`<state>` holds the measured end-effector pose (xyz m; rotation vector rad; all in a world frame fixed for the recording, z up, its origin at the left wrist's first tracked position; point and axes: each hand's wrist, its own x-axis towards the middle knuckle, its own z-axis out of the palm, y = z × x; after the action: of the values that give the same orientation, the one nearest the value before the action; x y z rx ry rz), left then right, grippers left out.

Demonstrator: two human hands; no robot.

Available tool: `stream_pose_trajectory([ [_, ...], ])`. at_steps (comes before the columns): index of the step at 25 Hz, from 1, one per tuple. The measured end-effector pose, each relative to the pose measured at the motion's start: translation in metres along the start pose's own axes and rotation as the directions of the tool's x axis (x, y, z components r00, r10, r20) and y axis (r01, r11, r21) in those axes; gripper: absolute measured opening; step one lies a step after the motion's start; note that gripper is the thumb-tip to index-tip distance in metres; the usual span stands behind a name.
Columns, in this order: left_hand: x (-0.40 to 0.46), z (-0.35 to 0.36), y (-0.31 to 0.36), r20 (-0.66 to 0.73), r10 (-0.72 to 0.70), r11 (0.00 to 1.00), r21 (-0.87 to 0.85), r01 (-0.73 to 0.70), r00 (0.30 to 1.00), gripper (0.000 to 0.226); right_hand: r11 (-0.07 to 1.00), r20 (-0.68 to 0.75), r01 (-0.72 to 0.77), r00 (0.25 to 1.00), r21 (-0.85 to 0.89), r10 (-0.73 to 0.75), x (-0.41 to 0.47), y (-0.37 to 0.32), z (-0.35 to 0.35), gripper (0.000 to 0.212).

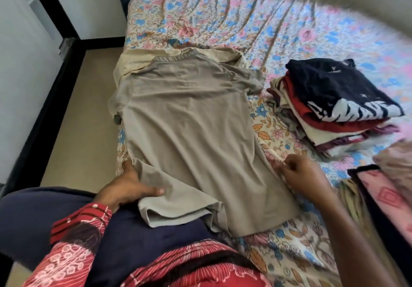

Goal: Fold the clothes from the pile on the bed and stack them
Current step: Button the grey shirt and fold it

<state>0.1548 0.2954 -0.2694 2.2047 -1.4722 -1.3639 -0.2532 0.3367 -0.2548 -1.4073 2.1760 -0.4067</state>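
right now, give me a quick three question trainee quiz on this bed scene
1. True or false: the tan shirt lies spread out flat on the bed.
2. Which garment tops the stack? A) red B) navy C) cream
3. Fill in: the left hand holds the shirt's ____ edge.

Key: 1 true; 2 B; 3 bottom. The right hand is at the shirt's right edge; whether it grips is unclear.

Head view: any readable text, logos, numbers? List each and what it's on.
No legible text anywhere.
Dark navy garment atop the folded stack: small white emblem with a line of print under it, too small and blurred to read.
Its white graphic near the lower edge: a pattern, not letters as far as can be told.
Tan t-shirt: no print visible.
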Motion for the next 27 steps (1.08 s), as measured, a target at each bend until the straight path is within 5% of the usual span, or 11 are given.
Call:
stream_pose_trajectory([
  [2,-0.009,0.009,-0.012,-0.046,0.038,0.997,-0.061,-0.041,0.998,0.106,0.988,-0.238,-0.001,0.971,0.153,0.038,-0.015,0.008,0.005,0.028],
  [5,-0.02,-0.001,-0.03,-0.107,0.019,0.982,-0.187,-0.039,0.994,0.116,0.987,-0.519,0.139,0.84,-0.076,-0.158,-0.04,0.009,0.017,0.026],
  [9,-0.041,0.002,-0.019,-0.097,0.066,0.994,-0.082,-0.074,0.993,0.121,0.984,-0.133,-0.002,0.991,-0.177,-0.022,-0.058,0.009,0.028,0.052],
  [13,-0.051,0.012,-0.01,-0.119,0.171,0.969,0.199,-0.145,0.978,0.125,0.963,-0.198,0.104,0.968,-0.247,-0.155,-0.061,0.011,0.03,0.038],
  [16,-0.059,-0.008,-0.017,-0.258,0.199,0.974,-0.051,-0.219,0.945,0.11,0.986,-0.366,0.162,0.921,0.049,-0.133,-0.062,0.02,0.029,0.029],
  [18,-0.065,-0.021,-0.021,-0.306,0.14,0.958,-0.198,-0.206,0.942,0.098,0.952,-0.322,0.087,0.947,0.295,0.013,-0.056,0.023,0.024,0.021],
  [21,-0.074,-0.039,-0.028,-0.195,0.071,0.951,-0.283,-0.126,0.978,0.073,0.885,-0.199,-0.043,0.968,0.463,0.151,-0.043,0.027,-0.002,0.012],
  [23,-0.08,-0.046,-0.028,-0.07,0.043,0.975,-0.214,-0.057,0.997,0.059,0.944,-0.172,-0.069,0.976,0.323,0.13,-0.035,0.029,-0.017,0.019],
  [27,-0.071,-0.049,-0.017,-0.049,0.071,0.992,0.108,-0.065,0.996,0.046,0.946,-0.162,-0.064,0.987,-0.319,0.012,-0.028,0.022,-0.008,0.04],
])
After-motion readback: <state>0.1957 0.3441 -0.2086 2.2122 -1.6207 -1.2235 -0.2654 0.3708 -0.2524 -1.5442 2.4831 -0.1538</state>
